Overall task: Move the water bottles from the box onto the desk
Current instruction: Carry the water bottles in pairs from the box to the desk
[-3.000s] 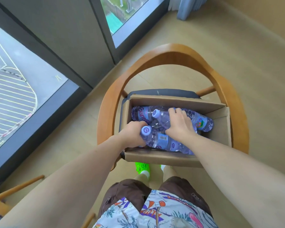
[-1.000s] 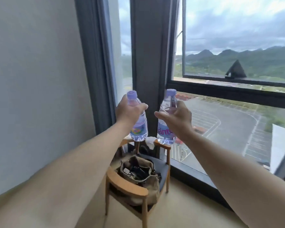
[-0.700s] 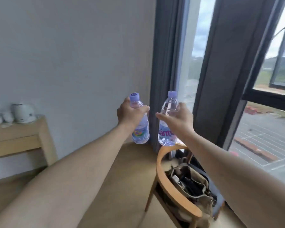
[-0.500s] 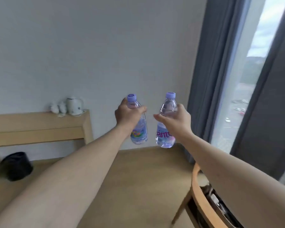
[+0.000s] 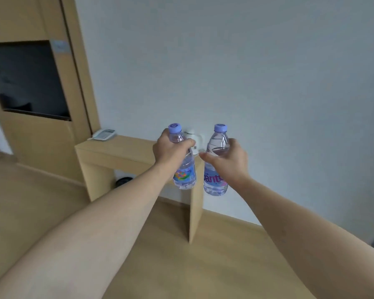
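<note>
Each of the hands is wrapped round an upright bottle: left hand (image 5: 171,153) on one bottle (image 5: 183,167), right hand (image 5: 229,162) on another (image 5: 216,167), both carried in the air near the counter (image 5: 117,147). Best to keep them vertical and set them on bare top between the phone (image 5: 104,134) and the white kettle (image 5: 195,139).
</note>
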